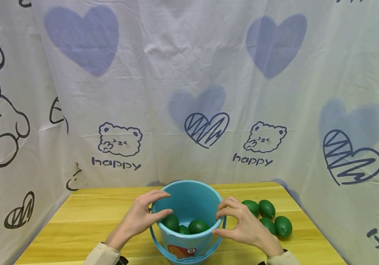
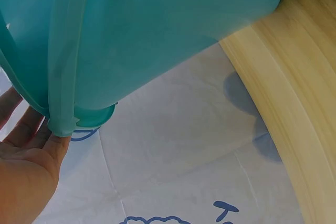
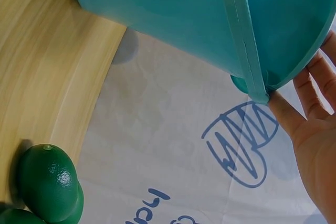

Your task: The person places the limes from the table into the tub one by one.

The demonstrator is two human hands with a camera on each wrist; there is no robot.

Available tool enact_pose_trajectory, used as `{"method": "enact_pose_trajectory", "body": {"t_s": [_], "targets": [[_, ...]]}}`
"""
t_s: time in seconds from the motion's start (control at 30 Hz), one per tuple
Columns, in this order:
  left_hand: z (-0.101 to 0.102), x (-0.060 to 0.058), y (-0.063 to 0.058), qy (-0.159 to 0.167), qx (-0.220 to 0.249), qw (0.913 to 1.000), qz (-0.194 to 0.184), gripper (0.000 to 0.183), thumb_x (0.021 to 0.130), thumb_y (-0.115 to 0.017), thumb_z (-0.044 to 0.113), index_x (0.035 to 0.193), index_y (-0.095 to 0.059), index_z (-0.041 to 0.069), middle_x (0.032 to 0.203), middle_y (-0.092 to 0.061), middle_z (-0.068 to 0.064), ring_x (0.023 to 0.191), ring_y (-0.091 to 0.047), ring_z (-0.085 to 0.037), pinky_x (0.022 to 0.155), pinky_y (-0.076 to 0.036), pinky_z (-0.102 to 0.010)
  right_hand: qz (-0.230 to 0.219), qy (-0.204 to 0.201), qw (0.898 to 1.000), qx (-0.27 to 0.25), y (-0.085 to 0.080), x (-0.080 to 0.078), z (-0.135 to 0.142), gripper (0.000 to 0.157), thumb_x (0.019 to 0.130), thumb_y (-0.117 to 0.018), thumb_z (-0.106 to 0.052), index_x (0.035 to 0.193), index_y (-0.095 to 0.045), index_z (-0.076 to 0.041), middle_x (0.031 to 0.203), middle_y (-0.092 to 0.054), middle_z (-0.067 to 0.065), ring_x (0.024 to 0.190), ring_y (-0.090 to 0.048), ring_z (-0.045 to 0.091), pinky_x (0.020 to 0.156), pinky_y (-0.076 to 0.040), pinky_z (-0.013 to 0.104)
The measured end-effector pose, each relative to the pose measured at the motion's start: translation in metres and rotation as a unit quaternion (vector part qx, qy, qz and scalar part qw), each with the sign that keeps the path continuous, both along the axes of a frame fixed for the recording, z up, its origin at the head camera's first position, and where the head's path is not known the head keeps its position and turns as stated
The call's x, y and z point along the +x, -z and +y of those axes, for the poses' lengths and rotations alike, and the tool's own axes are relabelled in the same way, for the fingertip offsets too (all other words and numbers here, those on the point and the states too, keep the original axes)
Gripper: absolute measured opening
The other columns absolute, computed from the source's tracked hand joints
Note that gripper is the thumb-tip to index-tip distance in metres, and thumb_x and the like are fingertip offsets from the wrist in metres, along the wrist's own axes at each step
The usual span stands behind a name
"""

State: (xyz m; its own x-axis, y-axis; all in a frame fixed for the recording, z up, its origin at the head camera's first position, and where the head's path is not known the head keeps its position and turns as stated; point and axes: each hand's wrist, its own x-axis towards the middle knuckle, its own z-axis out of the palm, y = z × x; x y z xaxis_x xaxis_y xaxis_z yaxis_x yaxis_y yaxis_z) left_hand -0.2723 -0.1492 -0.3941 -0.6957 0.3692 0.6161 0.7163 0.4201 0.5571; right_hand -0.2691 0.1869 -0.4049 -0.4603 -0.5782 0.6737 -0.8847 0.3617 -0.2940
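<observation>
Left grip (image 1: 142, 211) and right grip (image 1: 242, 222) hold one bucket (image 1: 189, 241) by its rim; three green fruits (image 1: 198, 226) show inside it, four others (image 1: 283, 226) right of it.

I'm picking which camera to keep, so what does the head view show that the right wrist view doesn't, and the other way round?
Only the head view shows the left hand, the red picture on the bucket and the green fruits inside it.

Only the right wrist view shows the pale tip of a fruit on the table.

Both show the bucket, right hand, table and curtain.
</observation>
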Motion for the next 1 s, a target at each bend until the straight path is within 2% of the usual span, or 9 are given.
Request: {"method": "enact_pose_trajectory", "body": {"t_s": [0.13, 0.3, 0.5, 0.63, 0.77, 0.9, 1.0], "targets": [[-0.001, 0.000, 0.002, -0.009, -0.002, 0.9999, 0.013, 0.036, 0.084, -0.078, 0.034, 0.116, -0.069, 0.021, 0.121, -0.068, -0.006, 0.110, -0.065, -0.025, 0.083, -0.061, -0.038, 0.002, -0.001, 1.000, 0.000, -0.001, 0.000, 0.000, 0.023, 0.079, -0.083, -0.032, 0.095, -0.068, -0.028, 0.101, -0.062, -0.009, 0.098, -0.053, 0.008, 0.082, -0.053, 0.028], [-0.003, 0.001, 0.005, -0.039, 0.000, 0.9988, 0.030, 0.032, 0.083, -0.079, 0.032, 0.113, -0.071, 0.024, 0.118, -0.070, -0.001, 0.108, -0.065, -0.017, 0.088, -0.059, -0.037, -0.004, 0.001, 1.000, 0.002, 0.001, -0.001, 0.002, 0.025, 0.081, -0.082, -0.030, 0.102, -0.068, -0.028, 0.108, -0.063, -0.008, 0.102, -0.056, 0.010, 0.087, -0.055, 0.030], [-0.004, 0.003, 0.008, -0.060, 0.005, 0.9970, 0.050, 0.030, 0.081, -0.081, 0.030, 0.109, -0.072, 0.025, 0.113, -0.070, 0.005, 0.105, -0.065, -0.011, 0.088, -0.058, -0.035, 0.003, 0.034, 0.999, -0.007, 0.005, -0.003, 0.006, 0.026, 0.088, -0.075, -0.021, 0.112, -0.068, -0.026, 0.120, -0.063, 0.000, 0.110, -0.061, 0.016, 0.092, -0.056, 0.032], [-0.005, 0.006, 0.009, -0.051, -0.001, 0.9955, 0.080, 0.030, 0.080, -0.083, 0.030, 0.107, -0.072, 0.023, 0.112, -0.069, 0.006, 0.104, -0.065, -0.012, 0.087, -0.059, -0.035, 0.003, 0.076, 0.997, -0.029, 0.007, -0.005, 0.008, 0.023, 0.090, -0.073, -0.018, 0.112, -0.070, -0.023, 0.121, -0.065, 0.004, 0.112, -0.063, 0.017, 0.090, -0.057, 0.031], [-0.006, 0.009, 0.009, -0.039, -0.012, 0.9942, 0.099, 0.032, 0.078, -0.084, 0.031, 0.107, -0.072, 0.024, 0.113, -0.066, 0.008, 0.104, -0.064, -0.013, 0.086, -0.059, -0.035, 0.009, 0.129, 0.990, -0.049, 0.010, -0.008, 0.012, 0.020, 0.089, -0.073, -0.019, 0.110, -0.073, -0.019, 0.119, -0.066, 0.000, 0.110, -0.064, 0.018, 0.089, -0.058, 0.034], [-0.007, 0.014, 0.011, -0.038, -0.025, 0.9930, 0.109, 0.035, 0.075, -0.085, 0.035, 0.106, -0.071, 0.027, 0.114, -0.065, 0.010, 0.105, -0.063, -0.012, 0.085, -0.059, -0.036, 0.013, 0.183, 0.981, -0.067, 0.014, -0.013, 0.016, 0.017, 0.089, -0.073, -0.020, 0.106, -0.074, -0.018, 0.115, -0.068, -0.003, 0.108, -0.065, 0.018, 0.087, -0.059, 0.041], [-0.008, 0.018, 0.012, -0.032, -0.033, 0.9913, 0.123, 0.035, 0.072, -0.086, 0.038, 0.102, -0.071, 0.026, 0.114, -0.065, 0.008, 0.105, -0.062, -0.014, 0.086, -0.058, -0.036, 0.005, 0.227, 0.970, -0.087, 0.018, -0.018, 0.022, 0.014, 0.088, -0.074, -0.019, 0.102, -0.075, -0.019, 0.111, -0.070, -0.005, 0.105, -0.067, 0.018, 0.085, -0.059, 0.042]]}}
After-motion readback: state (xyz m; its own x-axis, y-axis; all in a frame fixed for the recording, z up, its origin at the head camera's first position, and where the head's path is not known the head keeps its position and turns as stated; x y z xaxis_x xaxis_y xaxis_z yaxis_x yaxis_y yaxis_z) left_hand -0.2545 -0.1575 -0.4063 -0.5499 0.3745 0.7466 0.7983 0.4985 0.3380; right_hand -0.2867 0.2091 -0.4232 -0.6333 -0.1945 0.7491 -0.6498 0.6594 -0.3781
